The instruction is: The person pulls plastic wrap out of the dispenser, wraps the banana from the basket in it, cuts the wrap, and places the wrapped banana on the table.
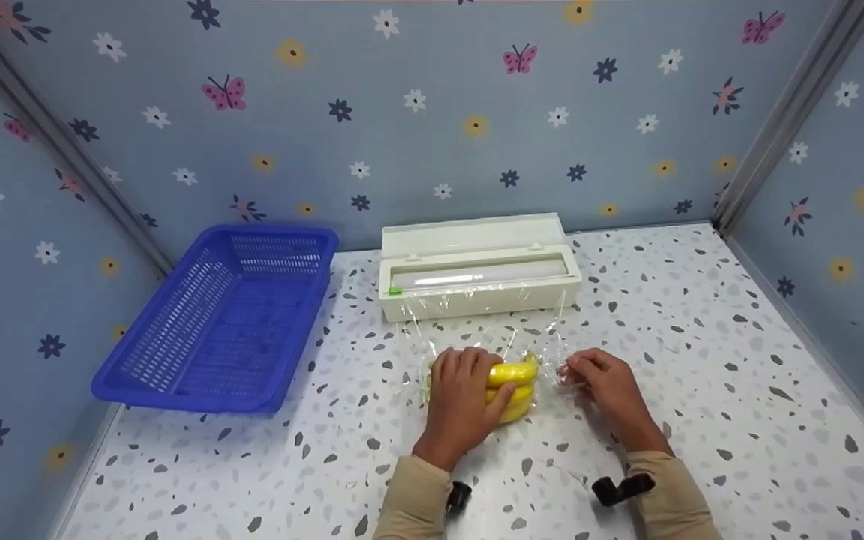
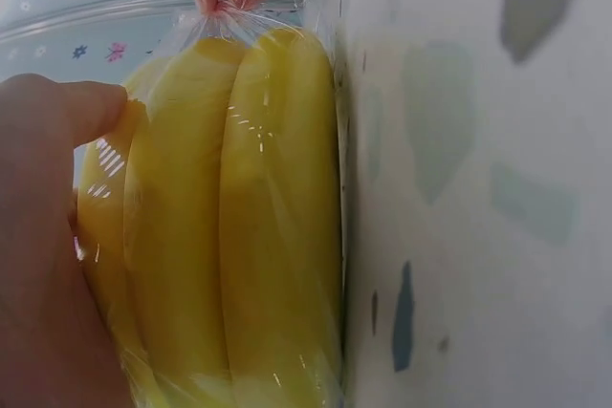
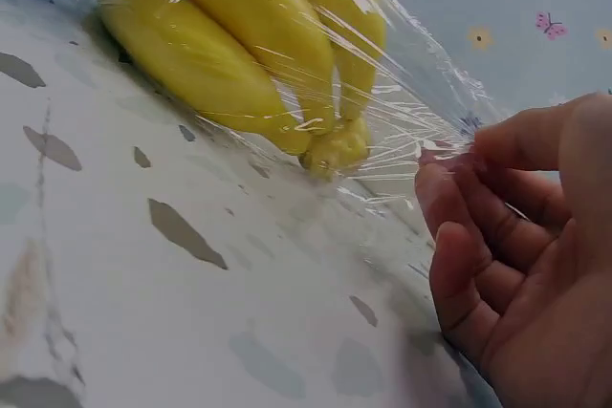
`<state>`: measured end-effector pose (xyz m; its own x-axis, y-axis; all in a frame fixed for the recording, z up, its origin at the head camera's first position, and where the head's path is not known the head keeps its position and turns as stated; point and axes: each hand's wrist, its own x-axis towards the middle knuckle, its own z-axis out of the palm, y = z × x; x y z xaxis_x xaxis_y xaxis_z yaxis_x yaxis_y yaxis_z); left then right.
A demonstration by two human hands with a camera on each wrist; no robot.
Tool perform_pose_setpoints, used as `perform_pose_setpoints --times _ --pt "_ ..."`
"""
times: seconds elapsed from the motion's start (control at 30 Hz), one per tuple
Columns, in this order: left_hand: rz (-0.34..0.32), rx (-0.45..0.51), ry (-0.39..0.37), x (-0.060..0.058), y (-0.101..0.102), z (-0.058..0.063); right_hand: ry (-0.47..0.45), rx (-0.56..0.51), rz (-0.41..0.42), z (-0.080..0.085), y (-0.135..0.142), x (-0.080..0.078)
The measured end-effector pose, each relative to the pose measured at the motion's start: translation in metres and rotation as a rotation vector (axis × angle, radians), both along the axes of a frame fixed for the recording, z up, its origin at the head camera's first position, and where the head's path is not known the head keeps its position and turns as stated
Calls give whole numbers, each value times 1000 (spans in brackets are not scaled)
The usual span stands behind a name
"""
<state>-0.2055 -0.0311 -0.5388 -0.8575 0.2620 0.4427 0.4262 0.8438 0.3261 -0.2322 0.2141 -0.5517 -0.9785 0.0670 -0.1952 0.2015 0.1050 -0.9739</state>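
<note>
A bunch of yellow bananas [image 1: 516, 391] lies on the speckled table, wrapped in clear plastic film. My left hand [image 1: 463, 397] grips the bunch from above, its thumb across the near side. To the right of the stem, my right hand [image 1: 612, 394] pinches a gathered end of the plastic film [image 3: 411, 145] and pulls it taut. The stem [image 3: 337, 148] shows through the film in the right wrist view. From the bananas the film stretches back to a white film dispenser box [image 1: 481, 304], whose lid stands up and whose roll [image 1: 477, 274] shows inside.
A blue perforated basket [image 1: 304, 330] stands at the left of the table. On the dispenser's front left edge sits a small green slider [image 1: 395, 290]. Flower-patterned panels [image 1: 432, 150] enclose the table at the back and both sides.
</note>
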Motion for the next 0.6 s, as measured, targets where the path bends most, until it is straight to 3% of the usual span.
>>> perform_pose_setpoints --times 0.13,0.27,0.47,0.6 --pt "5 31 25 -3 1 -2 -28 -121 -61 2 -7 -1" --pt "21 54 28 -5 0 -3 9 -155 -24 3 0 1" --pt "27 39 18 -4 1 -2 64 -94 157 1 23 5" --pt "28 27 16 -3 2 0 60 46 312 0 36 8"
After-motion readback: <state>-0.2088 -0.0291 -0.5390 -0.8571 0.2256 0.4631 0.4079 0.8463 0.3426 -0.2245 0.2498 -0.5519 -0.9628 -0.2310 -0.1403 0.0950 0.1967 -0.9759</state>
